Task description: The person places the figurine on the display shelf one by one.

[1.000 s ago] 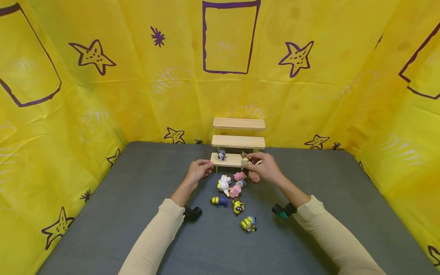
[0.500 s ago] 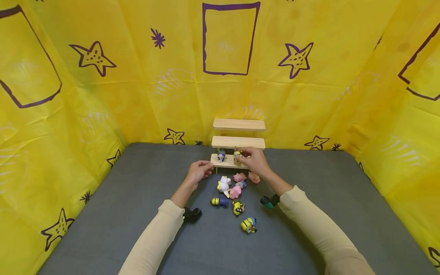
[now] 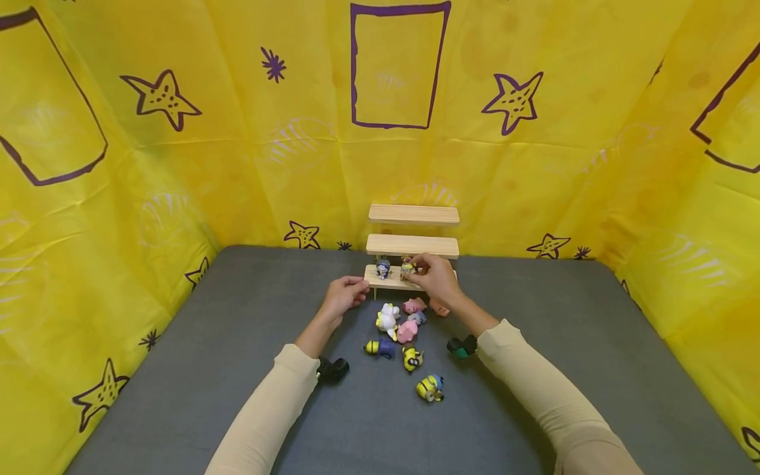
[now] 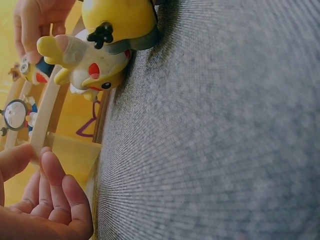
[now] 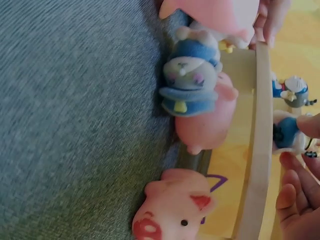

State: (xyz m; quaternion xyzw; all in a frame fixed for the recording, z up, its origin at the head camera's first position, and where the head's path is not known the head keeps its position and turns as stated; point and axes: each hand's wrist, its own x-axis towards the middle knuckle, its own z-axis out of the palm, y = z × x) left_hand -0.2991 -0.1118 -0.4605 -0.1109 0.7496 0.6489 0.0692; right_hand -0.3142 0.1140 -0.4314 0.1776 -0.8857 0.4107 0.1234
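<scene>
My left hand (image 3: 342, 297) pinches the left end of the lowest board of a three-step wooden shelf (image 3: 392, 284) between thumb and fingers. On that board, towards the left, stands a small blue-and-white cat figurine (image 3: 382, 268). Just right of it my right hand (image 3: 441, 282) holds a small yellow figurine (image 3: 407, 267) with thumb and fingertips, at the board's surface. From the right wrist view, this figurine shows a blue back (image 5: 287, 132), partly covered by the thumb. In the left wrist view its face with round goggles (image 4: 25, 65) points outward.
Before the shelf lie a white-and-yellow figurine (image 3: 387, 318), pink pigs (image 3: 407, 332), a grey-blue figurine (image 5: 190, 75) and several yellow minion figurines (image 3: 429, 388) on the grey cloth (image 3: 267, 277). A yellow curtain (image 3: 285, 165) hangs behind.
My right hand has carried the yellow figurine leftwards from the lowest board's right end to beside the cat figurine. The left hand has stayed at the board's left end.
</scene>
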